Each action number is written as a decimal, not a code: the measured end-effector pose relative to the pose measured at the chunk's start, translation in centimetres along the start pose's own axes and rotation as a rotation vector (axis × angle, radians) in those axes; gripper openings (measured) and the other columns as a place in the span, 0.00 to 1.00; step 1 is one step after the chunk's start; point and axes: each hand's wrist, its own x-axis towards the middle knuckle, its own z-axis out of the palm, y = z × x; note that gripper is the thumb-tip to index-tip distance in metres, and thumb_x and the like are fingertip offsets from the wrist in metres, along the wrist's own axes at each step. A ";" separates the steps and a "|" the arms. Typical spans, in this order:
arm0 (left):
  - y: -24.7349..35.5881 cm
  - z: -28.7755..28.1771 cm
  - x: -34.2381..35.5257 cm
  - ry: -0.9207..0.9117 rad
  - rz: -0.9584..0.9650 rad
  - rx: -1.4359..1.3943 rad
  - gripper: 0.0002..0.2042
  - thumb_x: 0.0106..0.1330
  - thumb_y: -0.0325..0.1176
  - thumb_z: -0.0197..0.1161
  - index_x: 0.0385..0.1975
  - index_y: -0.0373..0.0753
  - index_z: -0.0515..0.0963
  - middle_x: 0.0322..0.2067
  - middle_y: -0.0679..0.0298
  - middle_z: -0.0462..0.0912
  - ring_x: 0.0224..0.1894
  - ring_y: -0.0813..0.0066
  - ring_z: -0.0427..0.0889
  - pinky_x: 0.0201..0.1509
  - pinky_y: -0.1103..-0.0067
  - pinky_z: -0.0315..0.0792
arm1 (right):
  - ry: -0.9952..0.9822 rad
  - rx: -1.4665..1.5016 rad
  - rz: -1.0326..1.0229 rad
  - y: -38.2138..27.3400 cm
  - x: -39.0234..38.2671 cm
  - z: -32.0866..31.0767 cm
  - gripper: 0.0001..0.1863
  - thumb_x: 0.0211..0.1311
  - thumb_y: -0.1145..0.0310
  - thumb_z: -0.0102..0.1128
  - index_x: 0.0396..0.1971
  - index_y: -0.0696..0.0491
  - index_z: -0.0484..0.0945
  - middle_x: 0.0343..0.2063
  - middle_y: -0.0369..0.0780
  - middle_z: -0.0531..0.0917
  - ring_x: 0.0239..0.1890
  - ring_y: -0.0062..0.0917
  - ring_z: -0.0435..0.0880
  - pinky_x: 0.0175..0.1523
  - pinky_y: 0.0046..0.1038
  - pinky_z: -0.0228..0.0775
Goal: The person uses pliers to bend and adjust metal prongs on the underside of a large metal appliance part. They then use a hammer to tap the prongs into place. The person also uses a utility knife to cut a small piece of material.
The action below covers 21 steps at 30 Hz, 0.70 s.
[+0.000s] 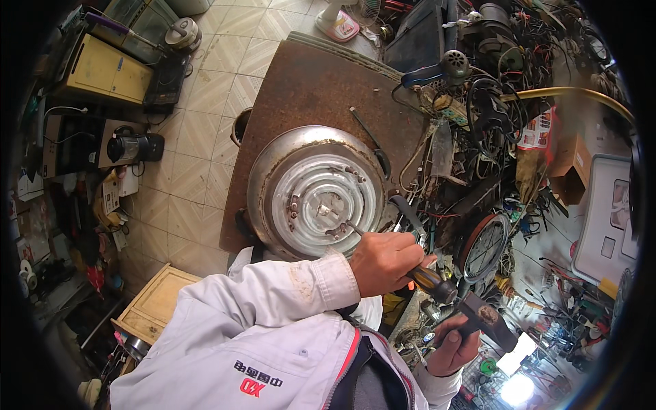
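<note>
A round metal pan-like vessel (266, 171) lies on the brown table (301, 82), a silvery plate with concentric rings (318, 174) at its middle. Several rusty brown terminals or bolts stick up from that plate. My left hand (386, 260) is closed around a screwdriver (430, 281) with a yellow and black handle; its shaft points at a terminal on the plate's near right side. Lower right, my right hand (452, 347) grips a hammer (490, 321), its dark head close to the end of the screwdriver handle but apart from it.
A thin tool with a black handle (381, 158) lies right of the vessel. Grey-handled pliers (410, 217) rest at the table's right edge. Tangled cables, a round wire-guarded part (484, 247) and many tools crowd the right side. A wooden stool (158, 301) stands at lower left.
</note>
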 end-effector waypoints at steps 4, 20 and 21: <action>-0.1 0.0 0.1 0.001 -0.005 -0.018 0.16 0.59 0.29 0.74 0.18 0.38 0.70 0.16 0.62 0.67 0.16 0.62 0.72 0.18 0.68 0.63 | -0.005 -0.001 -0.039 -0.2 0.0 -0.1 0.21 0.76 0.54 0.49 0.29 0.57 0.70 0.18 0.38 0.75 0.15 0.15 0.67 0.21 0.19 0.54; -0.4 0.3 -0.3 -0.020 -0.043 0.024 0.14 0.61 0.34 0.72 0.21 0.41 0.71 0.18 0.62 0.70 0.19 0.60 0.76 0.20 0.66 0.67 | 0.100 -0.164 -0.276 0.7 -0.1 -3.7 0.09 0.66 0.64 0.56 0.32 0.54 0.76 0.18 0.37 0.75 0.19 0.24 0.70 0.23 0.26 0.58; -0.4 0.0 -0.2 -0.021 -0.046 0.022 0.15 0.61 0.34 0.72 0.20 0.40 0.71 0.18 0.62 0.69 0.18 0.61 0.76 0.20 0.66 0.67 | 0.089 -0.317 -0.084 0.7 -0.3 -3.1 0.10 0.66 0.64 0.54 0.31 0.55 0.76 0.16 0.37 0.75 0.17 0.25 0.69 0.22 0.25 0.56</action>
